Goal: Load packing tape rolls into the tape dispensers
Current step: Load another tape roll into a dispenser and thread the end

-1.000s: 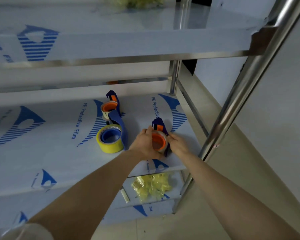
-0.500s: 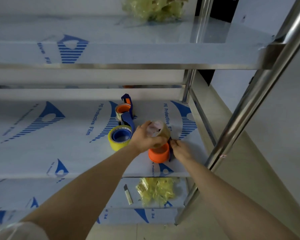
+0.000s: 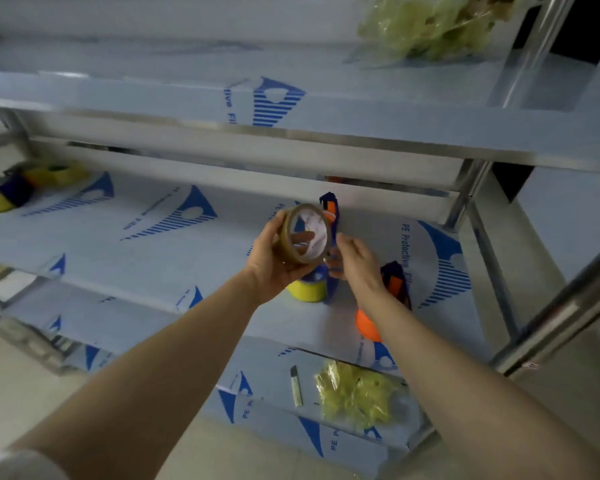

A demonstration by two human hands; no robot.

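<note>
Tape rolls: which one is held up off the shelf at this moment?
The brownish translucent roll, gripped in the left hand above the shelf. The yellow roll with the blue core stands on the shelf below it.

Brown tape roll (image 3: 303, 233), yellow roll (image 3: 307, 291), blue-orange dispenser (image 3: 394, 284).

Brown tape roll (image 3: 305, 233) upright in air; blue-orange dispenser (image 3: 397, 285) lies unloaded.

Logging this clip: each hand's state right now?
Left hand: grips the brown tape roll.
Right hand: fingers at the roll's edge; grip cannot be told.
</note>
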